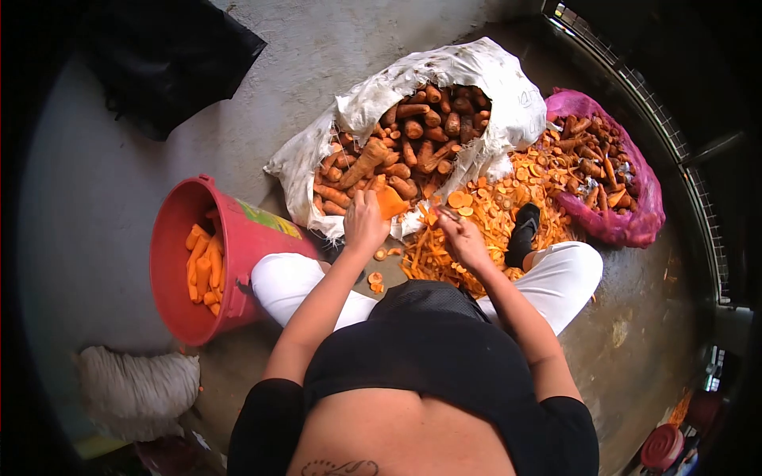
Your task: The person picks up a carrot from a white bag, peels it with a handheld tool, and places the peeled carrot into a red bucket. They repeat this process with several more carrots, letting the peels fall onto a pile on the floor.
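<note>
My left hand (366, 224) grips a carrot (390, 203), my right hand (467, 242) perhaps a peeler (448, 213); the bucket (252, 247) holds peeled ones, the sack (514, 91) many unpeeled.

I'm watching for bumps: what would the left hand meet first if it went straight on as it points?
Beyond the peeled carrot it holds, the left hand would likely meet the unpeeled carrots in the open white sack first, though depth is unclear from above.
</note>
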Demonstrator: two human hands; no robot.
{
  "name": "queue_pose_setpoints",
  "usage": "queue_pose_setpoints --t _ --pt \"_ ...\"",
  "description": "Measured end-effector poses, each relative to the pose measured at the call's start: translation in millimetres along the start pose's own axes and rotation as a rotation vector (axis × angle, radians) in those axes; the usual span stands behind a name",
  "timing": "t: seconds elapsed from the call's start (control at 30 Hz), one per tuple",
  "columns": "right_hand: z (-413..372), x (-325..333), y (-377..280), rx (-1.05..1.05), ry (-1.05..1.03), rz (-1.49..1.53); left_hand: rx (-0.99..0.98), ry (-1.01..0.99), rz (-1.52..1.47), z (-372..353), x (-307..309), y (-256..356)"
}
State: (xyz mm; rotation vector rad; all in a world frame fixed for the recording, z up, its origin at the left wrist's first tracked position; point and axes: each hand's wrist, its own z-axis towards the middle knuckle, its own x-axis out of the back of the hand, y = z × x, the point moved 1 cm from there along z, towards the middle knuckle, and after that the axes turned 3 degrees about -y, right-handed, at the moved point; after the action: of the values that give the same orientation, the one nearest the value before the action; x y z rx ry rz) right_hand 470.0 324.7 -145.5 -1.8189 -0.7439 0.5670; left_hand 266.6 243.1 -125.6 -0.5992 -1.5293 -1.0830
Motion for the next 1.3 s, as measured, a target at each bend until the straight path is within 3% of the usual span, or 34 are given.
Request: queue_pose_setpoints --t 0.2,0.43,0.53,0.63,0.8,0.83,0.93,0.97,1.07,1.1,1.23,1.3 --pt "-14.5 -35.0 -34.1 0.076 0.028 -0.034 -0.033 0.059 -0.042 -1.9 1.6 6.3" --pt "-11.3 -35.7 -24.1 0.166 0.047 -0.153 -0.137 0.182 -0.021 2.0 6.1 8.0" --pt "-14.1 -32.3 -32.2 0.076 0.026 -0.171 -0.148 0.207 -0.008 2.7 7.6 11.0" --pt "-10.7 -29.5 -24.1 0.175 0.057 -0.238 -0.116 0.184 -0.041 1.9 9.9 13.5" --pt "24.5 11.2 87.6 -0.012 0.271 -0.331 -0.168 0.264 -0.112 6.4 33.1 23.0" --pt "20.1 16.5 67.4 -0.112 0.245 -0.353 -0.175 0.259 -0.110 7.1 42.0 25.1" --pt "17.0 21.6 33.5 0.098 0.329 -0.218 -0.214 0.256 -0.123 11.5 44.9 19.9" --pt "13.3 18.5 24.8 0.285 0.332 -0.198 -0.218 0.239 -0.126 10.6 44.0 17.8" --pt "-13.8 8.6 -9.5 0.477 0.226 -0.205 -0.207 0.185 -0.173 8.9 42.4 16.2" --pt "-15.8 6.1 -11.4 0.392 0.135 -0.299 -0.196 0.157 -0.213 7.5 43.1 17.9" --pt "-19.5 5.6 -33.1 0.564 0.010 -0.583 -0.162 -0.058 -0.417 4.5 42.9 18.3" --pt "-18.2 10.9 -39.1 0.492 -0.011 -0.531 -0.187 -0.076 -0.474 0.9 46.1 19.6"
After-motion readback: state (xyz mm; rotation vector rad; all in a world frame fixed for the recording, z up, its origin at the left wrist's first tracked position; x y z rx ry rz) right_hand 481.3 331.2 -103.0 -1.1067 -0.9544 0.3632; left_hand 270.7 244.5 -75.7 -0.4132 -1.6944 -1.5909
